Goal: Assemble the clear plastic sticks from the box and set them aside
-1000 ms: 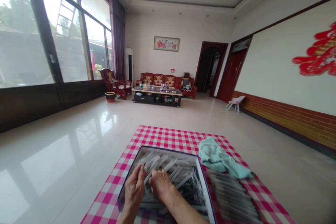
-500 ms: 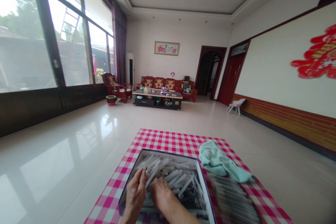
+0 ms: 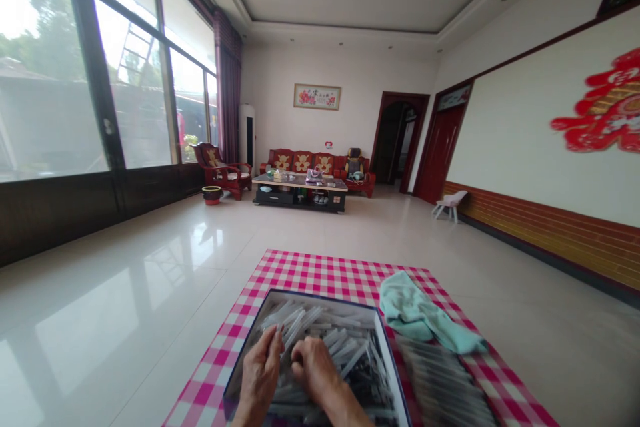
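Observation:
A shallow box (image 3: pixel 389 340) with a dark blue edge and pale inner walls holds a jumble of translucent plastic sticks (image 3: pixel 345 347), some with dark parts. My left hand (image 3: pixel 261 363) is over the box's left side, thumb and fingers pinched together; what lies between them is too small to make out. Close by on the right, my right hand (image 3: pixel 317 367) hovers over the sticks with its fingers curled in. Its fingertips are partly hidden, and I cannot make out what they hold.
The box stands on a pink-and-white checked tablecloth (image 3: pixel 320 268). To its right lie a crumpled mint-green cloth (image 3: pixel 407 307) and a blurred row of similar sticks (image 3: pixel 445 380). Across the tiled floor are a low table (image 3: pixel 300 193) and a red wooden sofa (image 3: pixel 303 160).
My right hand has lifted slightly, its fingers now more visible and curled. My left hand stays pinched at nearly the same place. The camera view has tilted up a little.

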The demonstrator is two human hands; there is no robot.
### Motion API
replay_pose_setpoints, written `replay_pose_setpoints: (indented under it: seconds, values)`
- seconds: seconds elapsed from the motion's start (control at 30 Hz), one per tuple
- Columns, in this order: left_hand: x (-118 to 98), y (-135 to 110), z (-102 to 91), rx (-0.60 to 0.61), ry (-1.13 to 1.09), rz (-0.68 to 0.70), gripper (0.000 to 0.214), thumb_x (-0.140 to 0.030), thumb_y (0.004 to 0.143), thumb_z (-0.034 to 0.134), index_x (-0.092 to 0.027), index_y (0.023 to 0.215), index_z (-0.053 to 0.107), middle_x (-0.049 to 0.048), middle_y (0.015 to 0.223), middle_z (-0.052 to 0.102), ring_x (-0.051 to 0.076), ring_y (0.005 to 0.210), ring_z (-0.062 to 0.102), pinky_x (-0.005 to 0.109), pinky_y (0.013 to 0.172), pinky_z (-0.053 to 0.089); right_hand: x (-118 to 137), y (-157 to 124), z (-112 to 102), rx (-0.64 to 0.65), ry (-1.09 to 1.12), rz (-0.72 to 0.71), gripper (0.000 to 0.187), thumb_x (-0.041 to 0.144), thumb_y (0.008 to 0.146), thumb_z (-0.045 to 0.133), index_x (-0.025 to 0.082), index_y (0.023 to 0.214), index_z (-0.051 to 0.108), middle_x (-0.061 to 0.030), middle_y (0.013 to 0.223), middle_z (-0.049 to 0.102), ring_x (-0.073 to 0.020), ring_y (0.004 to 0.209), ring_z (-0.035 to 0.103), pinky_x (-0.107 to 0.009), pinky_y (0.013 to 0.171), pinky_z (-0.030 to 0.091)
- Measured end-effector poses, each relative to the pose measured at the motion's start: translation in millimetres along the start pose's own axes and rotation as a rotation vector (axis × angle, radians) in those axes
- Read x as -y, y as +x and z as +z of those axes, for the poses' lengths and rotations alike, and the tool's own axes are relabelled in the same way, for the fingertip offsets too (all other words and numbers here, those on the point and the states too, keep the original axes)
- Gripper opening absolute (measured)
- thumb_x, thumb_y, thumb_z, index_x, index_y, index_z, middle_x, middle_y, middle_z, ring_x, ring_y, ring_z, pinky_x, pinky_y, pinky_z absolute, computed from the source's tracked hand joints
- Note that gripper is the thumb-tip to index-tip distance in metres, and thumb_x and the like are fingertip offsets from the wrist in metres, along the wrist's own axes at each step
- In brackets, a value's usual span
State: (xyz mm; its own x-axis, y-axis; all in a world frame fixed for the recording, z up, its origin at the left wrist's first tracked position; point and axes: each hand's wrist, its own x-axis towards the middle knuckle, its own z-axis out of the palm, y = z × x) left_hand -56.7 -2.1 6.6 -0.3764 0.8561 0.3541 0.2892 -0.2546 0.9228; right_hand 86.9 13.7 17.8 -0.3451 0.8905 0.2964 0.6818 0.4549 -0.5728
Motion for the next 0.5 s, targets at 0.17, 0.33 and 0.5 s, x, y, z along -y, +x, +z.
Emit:
replay_pose_setpoints:
  seconds: [0.17,0.33,0.5]
  values:
    - [-1.1,-2.8,3.7,0.08,0.097,0.127,0.037,-0.051,0.081,0.056,-0.02,0.093,0.073,0.0052,0.077,0.075,0.021,0.072,0.07,0.027,0.066,0.053,0.7,0.9,-14.5,-0.178,0.146,0.048,0.018,0.011,0.079,0.049,0.017,0.087,0.063,-0.0056,0.083,0.068,-0.0181,0.076,0.064,-0.026,0.071,0.049]
    - [-5.7,-8.8,6.4,0.192,0.297,0.398,0.025,-0.035,0.088,0.05,-0.024,0.096,0.071,0.0038,0.077,0.072,0.018,0.07,0.069,0.024,0.065,0.053,-7.8,-11.6,-20.8,-0.264,0.624,0.126,0.02,0.027,0.084,0.05,0.017,0.094,0.065,-0.0079,0.089,0.071,-0.0214,0.078,0.065,-0.03,0.07,0.052]
    - [-4.8,-11.0,6.2,0.274,0.343,0.463,0.024,-0.03,0.091,0.048,-0.025,0.101,0.069,0.0037,0.079,0.071,0.016,0.071,0.068,0.023,0.066,0.053,-5.9,-12.4,-21.8,-0.249,0.684,0.123,0.023,0.028,0.084,0.051,0.018,0.095,0.068,-0.0082,0.091,0.07,-0.0227,0.083,0.065,-0.031,0.075,0.052]
